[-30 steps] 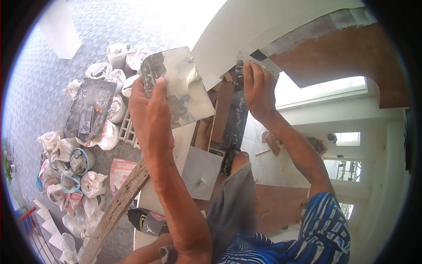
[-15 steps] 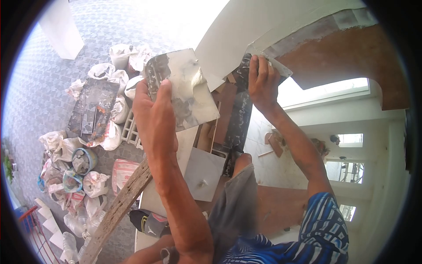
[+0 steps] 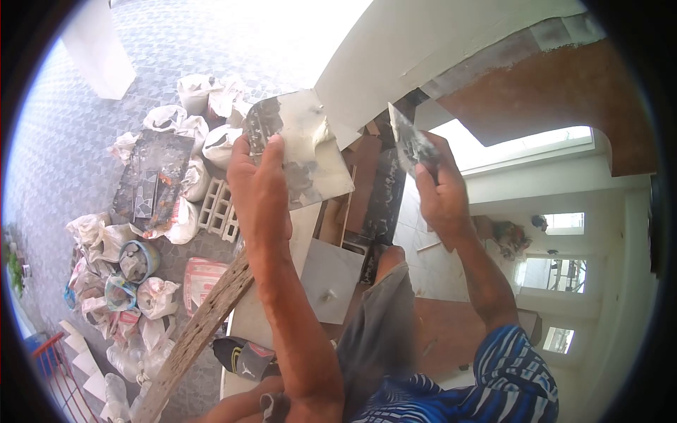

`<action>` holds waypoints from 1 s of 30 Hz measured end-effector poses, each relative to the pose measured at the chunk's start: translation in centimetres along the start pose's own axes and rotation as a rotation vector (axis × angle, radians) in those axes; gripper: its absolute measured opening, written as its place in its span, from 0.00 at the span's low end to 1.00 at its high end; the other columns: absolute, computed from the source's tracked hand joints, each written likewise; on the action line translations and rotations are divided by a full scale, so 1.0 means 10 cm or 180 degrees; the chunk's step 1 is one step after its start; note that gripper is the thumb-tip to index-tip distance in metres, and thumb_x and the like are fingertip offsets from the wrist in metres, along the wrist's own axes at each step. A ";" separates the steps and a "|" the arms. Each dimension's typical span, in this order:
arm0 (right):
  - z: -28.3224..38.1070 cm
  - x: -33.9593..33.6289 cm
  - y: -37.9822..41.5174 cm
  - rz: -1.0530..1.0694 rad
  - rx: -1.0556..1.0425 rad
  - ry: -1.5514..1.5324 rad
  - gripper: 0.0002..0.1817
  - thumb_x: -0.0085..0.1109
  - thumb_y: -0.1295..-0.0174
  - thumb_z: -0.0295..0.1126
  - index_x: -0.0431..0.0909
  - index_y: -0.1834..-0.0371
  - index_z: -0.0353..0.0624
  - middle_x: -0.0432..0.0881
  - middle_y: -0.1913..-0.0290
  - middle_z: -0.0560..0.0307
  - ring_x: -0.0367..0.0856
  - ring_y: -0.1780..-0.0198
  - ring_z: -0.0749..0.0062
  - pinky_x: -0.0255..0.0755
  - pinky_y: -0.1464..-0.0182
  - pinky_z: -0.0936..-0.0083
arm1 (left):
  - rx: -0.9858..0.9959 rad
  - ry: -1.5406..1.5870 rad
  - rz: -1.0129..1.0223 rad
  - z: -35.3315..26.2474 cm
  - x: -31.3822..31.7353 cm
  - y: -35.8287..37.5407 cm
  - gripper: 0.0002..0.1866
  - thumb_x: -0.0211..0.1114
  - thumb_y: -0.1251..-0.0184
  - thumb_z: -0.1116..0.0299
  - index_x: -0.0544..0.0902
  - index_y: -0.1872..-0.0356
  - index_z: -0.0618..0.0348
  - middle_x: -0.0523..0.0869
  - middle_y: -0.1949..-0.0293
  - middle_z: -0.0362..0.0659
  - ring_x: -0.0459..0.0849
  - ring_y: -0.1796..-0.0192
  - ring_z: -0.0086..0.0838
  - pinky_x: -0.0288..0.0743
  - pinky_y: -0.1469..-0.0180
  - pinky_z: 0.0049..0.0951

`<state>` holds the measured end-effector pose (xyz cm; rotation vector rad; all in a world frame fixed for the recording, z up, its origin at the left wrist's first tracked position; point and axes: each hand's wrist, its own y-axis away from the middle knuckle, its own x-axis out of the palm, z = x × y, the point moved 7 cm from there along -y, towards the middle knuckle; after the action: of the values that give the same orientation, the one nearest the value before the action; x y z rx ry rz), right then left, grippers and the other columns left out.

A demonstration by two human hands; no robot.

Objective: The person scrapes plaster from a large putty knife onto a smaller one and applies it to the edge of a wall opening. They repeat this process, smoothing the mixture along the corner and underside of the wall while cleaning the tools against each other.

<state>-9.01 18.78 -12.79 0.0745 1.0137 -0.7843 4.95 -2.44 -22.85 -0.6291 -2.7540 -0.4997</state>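
Note:
My left hand [image 3: 262,180] is closed on the dark edge of a wide flat putty plate [image 3: 310,144], which carries a smear of off-white putty. In my right hand [image 3: 444,190] is a putty knife [image 3: 409,144], tilted edge-up with pale putty on its blade. The knife stands apart from the plate, to its right. Above both hands runs a curved beam face [image 3: 395,56] coated in smooth off-white putty, bordered by a rough grey strip [image 3: 486,60] and a bare brown surface [image 3: 557,92].
A weathered wooden beam [image 3: 201,331] slants up at lower left. Several white sacks [image 3: 106,236], a bucket [image 3: 137,259] and hollow blocks [image 3: 218,211] crowd the tiled floor below. A cap [image 3: 243,357] lies by my leg, near a grey tile [image 3: 331,278].
My right hand has drawn the putty knife down and away from the beam face, turning its blade edge upward. My left hand with the plate has shifted slightly right and down.

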 end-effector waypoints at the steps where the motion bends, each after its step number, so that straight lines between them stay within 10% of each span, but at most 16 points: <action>1: -0.04 -0.02 0.06 0.0082 0.0309 -0.0137 0.22 0.53 0.28 0.20 0.74 0.31 0.32 0.79 0.39 0.49 0.79 0.41 0.72 0.72 0.39 0.75 | -0.0124 0.0218 0.0202 0.05 0.04 0.00 0.33 0.63 0.23 0.69 0.65 0.26 0.82 0.84 0.42 0.56 0.87 0.49 0.28 0.81 0.50 0.25; 6: 0.12 0.01 0.10 0.0020 0.0195 -0.0719 0.19 0.52 0.24 0.22 0.76 0.32 0.32 0.84 0.42 0.55 0.80 0.48 0.81 0.73 0.42 0.80 | -0.0604 0.0849 0.0714 0.17 0.27 0.04 0.37 0.62 0.24 0.71 0.58 0.23 0.84 0.83 0.41 0.60 0.87 0.47 0.30 0.83 0.49 0.26; 8: 0.23 0.04 0.08 -0.0102 -0.0495 -0.0632 0.23 0.54 0.28 0.20 0.75 0.30 0.34 0.82 0.36 0.48 0.80 0.38 0.69 0.73 0.35 0.72 | -0.0759 0.0976 0.0717 0.18 0.34 0.10 0.31 0.60 0.24 0.73 0.64 0.27 0.82 0.85 0.44 0.58 0.89 0.49 0.30 0.85 0.51 0.27; 12: 0.50 0.09 0.09 0.0080 -0.1989 0.0013 0.29 0.39 0.16 0.51 0.72 0.26 0.40 0.76 0.27 0.42 0.74 0.26 0.44 0.66 0.24 0.48 | -0.0998 0.1223 0.1172 0.20 0.49 0.16 0.24 0.61 0.22 0.73 0.71 0.31 0.75 0.86 0.49 0.49 0.89 0.55 0.26 0.86 0.56 0.26; 20: 0.41 0.24 0.25 0.0436 -0.2194 0.0064 0.36 0.54 0.40 0.26 0.70 0.23 0.41 0.72 0.23 0.40 0.70 0.21 0.42 0.62 0.21 0.45 | -0.1002 0.1212 0.1162 0.02 0.56 0.28 0.39 0.62 0.22 0.72 0.52 0.19 0.78 0.85 0.47 0.46 0.87 0.53 0.22 0.83 0.57 0.21; 30: -0.54 0.25 0.61 0.0674 -0.0629 -0.0228 0.37 0.47 0.42 0.06 0.73 0.26 0.40 0.75 0.25 0.47 0.74 0.24 0.50 0.68 0.23 0.60 | -0.0376 0.1069 0.0733 -0.27 0.06 -0.06 0.32 0.66 0.24 0.70 0.66 0.26 0.78 0.84 0.46 0.48 0.87 0.52 0.24 0.85 0.53 0.22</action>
<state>-8.44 24.02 -19.50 -0.0162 0.9922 -0.4885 4.65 -3.74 -20.33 -0.7976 -2.3172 -0.6511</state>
